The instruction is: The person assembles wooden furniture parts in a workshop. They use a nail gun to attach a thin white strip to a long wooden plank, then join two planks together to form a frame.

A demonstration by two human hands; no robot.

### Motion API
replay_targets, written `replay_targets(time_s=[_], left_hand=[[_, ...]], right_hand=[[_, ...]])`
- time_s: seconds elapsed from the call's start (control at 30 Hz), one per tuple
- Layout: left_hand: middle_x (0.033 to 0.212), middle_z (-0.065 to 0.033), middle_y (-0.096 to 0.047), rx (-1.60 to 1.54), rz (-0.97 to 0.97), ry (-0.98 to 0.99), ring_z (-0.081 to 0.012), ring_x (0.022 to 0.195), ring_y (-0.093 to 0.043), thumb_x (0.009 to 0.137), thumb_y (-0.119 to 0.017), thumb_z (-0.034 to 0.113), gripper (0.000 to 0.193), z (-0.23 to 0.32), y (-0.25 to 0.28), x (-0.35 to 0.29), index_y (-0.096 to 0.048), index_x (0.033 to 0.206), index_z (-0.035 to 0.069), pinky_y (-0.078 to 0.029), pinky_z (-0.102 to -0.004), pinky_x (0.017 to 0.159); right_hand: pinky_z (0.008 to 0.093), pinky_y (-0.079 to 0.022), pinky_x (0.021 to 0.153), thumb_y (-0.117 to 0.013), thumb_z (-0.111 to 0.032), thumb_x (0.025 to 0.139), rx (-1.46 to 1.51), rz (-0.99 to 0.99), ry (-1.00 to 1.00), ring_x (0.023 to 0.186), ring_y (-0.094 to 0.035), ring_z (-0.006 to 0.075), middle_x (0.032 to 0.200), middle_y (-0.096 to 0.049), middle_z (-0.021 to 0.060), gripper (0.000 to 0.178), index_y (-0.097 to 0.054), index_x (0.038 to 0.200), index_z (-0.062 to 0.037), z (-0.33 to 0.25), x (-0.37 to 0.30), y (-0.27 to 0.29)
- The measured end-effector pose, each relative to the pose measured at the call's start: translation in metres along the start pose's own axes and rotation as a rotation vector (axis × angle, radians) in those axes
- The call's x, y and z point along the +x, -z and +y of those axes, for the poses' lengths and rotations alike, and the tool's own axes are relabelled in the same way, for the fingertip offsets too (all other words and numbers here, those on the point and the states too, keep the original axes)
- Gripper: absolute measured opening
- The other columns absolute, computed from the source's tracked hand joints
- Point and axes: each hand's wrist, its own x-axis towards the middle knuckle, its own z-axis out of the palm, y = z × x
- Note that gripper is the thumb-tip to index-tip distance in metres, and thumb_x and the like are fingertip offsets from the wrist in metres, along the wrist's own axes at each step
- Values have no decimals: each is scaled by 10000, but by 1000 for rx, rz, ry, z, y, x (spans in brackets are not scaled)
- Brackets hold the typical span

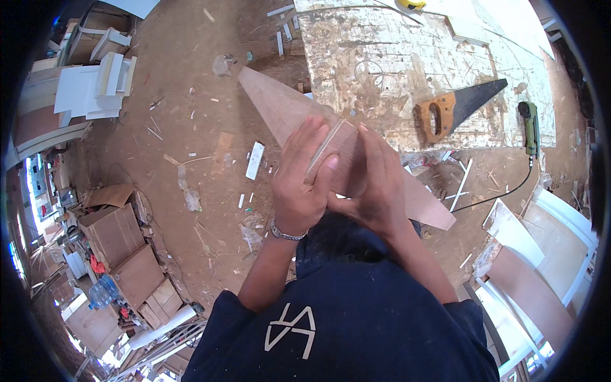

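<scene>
Both of my hands hold thin reddish-brown plywood pieces (270, 99) in front of my body. One tapered end points to the far left, another (428, 205) to the near right. A pale layered edge runs between my hands, where one piece seems to overlap another; how they join is partly hidden. My left hand (302, 178), with a bracelet on its wrist, grips at that edge, thumb on the wood. My right hand (379, 184) is wrapped over the right part, fingers pointing away from me. Beyond it, a handsaw (455, 111) with a wooden handle lies on the worktable.
The worn, white-stained worktable (356, 70) fills the far right. On it rest a green corded power tool (529, 127) and a yellow tape measure (412, 4). Offcuts litter the dirt floor (178, 108). Wooden boxes (114, 239) stand left; panels (531, 293) lean at right.
</scene>
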Motion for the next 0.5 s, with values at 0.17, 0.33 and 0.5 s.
replay_targets(time_s=[0.17,0.33,0.5], left_hand=[[1327,-214,-651,8,-28,38,-379,1291,-591,951,-653,51,352,8,2,9,-651,1291,-39,-435,-457,1105],[1353,-220,-636,58,-101,96,-366,1301,-587,968,-620,28,349,12,1,11,-636,1308,-48,-433,-450,1110],[1423,-218,-590,20,-97,197,-317,1331,-561,1024,-553,52,363,8,-5,5,-589,1371,-46,-402,-428,1142]], right_hand=[[495,-440,1029,-865,-312,635,34,-14,-42,1214,-559,418,1298,-569,261,949,-449,1389,88,-5,4,2],[502,-414,1065,-862,-313,641,53,-21,-94,1262,-533,408,1333,-542,256,942,-446,1391,76,-8,5,8],[505,-384,1125,-901,-376,635,223,-138,-222,1338,-472,417,1452,-466,247,1053,-400,1478,9,21,-14,35]])
